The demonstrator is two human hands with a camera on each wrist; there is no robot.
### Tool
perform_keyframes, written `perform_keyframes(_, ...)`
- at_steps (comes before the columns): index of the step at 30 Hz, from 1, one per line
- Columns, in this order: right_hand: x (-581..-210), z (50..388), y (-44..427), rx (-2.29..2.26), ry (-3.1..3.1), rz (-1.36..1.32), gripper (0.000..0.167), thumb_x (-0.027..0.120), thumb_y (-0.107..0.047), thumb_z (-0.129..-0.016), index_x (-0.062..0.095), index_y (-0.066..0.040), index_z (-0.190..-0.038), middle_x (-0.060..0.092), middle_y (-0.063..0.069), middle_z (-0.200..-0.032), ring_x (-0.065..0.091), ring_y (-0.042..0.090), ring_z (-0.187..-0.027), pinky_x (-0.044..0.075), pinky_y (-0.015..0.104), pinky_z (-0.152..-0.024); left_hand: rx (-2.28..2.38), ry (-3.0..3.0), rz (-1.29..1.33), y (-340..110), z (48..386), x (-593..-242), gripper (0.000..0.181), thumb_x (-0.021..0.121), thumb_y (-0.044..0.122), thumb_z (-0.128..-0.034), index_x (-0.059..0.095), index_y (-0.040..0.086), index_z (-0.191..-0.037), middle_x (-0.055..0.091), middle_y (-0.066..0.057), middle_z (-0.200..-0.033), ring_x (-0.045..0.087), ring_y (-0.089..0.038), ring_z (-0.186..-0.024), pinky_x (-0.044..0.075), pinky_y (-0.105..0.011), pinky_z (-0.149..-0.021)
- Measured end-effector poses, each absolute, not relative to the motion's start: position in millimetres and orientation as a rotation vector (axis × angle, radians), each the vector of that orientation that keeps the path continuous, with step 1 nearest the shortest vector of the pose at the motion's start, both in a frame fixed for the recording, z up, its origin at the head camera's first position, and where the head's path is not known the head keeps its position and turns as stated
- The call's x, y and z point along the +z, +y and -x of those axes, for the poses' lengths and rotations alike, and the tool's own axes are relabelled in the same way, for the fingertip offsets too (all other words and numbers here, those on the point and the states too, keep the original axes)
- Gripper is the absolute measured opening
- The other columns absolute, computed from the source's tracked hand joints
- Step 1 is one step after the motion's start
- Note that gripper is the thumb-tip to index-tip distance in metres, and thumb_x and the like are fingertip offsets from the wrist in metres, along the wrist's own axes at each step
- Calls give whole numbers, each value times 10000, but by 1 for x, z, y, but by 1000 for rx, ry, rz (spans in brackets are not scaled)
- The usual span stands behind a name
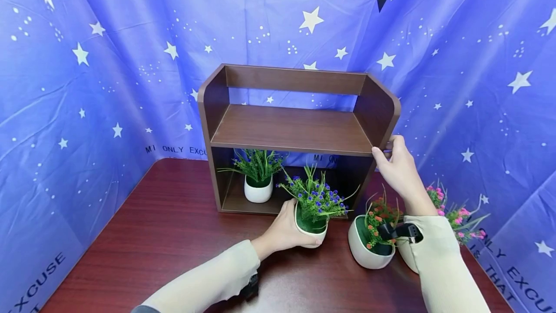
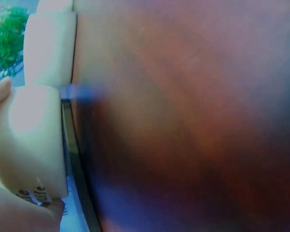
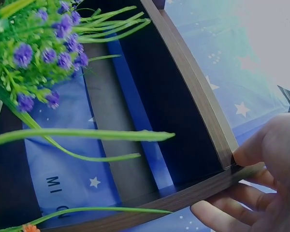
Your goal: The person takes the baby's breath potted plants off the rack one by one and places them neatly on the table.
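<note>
My left hand (image 1: 280,230) grips the white pot of a potted plant (image 1: 319,199) with small purple-blue flowers, in front of the lower compartment of a dark brown wooden shelf (image 1: 286,129). In the left wrist view, thumb and fingers lie on opposite sides of that white pot (image 2: 31,135), which bears dark lettering. My right hand (image 1: 398,165) holds the right side panel of the shelf, thumb on its front edge and fingers on the outer face. Another blue-flowered plant in a white pot (image 1: 258,192) stands inside the lower compartment, on the left.
On the reddish-brown table (image 1: 173,197), right of the shelf, stand an orange-flowered plant in a white pot (image 1: 369,252) and a pink-flowered plant (image 1: 461,219), partly behind the right forearm. A blue star-printed cloth (image 1: 278,18) hangs around the table.
</note>
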State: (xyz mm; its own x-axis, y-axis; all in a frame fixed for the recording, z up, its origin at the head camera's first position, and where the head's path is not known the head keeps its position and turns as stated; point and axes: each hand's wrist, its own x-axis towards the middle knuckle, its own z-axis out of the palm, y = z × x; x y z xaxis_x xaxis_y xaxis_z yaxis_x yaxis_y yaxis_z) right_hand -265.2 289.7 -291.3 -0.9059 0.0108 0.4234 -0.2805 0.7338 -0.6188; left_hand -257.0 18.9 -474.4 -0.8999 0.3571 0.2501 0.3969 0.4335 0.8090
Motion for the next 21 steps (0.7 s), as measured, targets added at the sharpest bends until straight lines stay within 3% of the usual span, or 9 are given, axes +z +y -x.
perform_keyframes(21, -294, 267, 290, 986, -2500, -226, 459, 465, -278, -1054, 342, 87, -1304, 511, 251, -1121, 532, 326, -920, 420, 427, -771, -1495, -2648, 683, 14, 233, -486, 1208, 953, 485, -569, 312, 24, -1483, 412, -100, -1381, 487, -233, -1228, 436, -368, -1030)
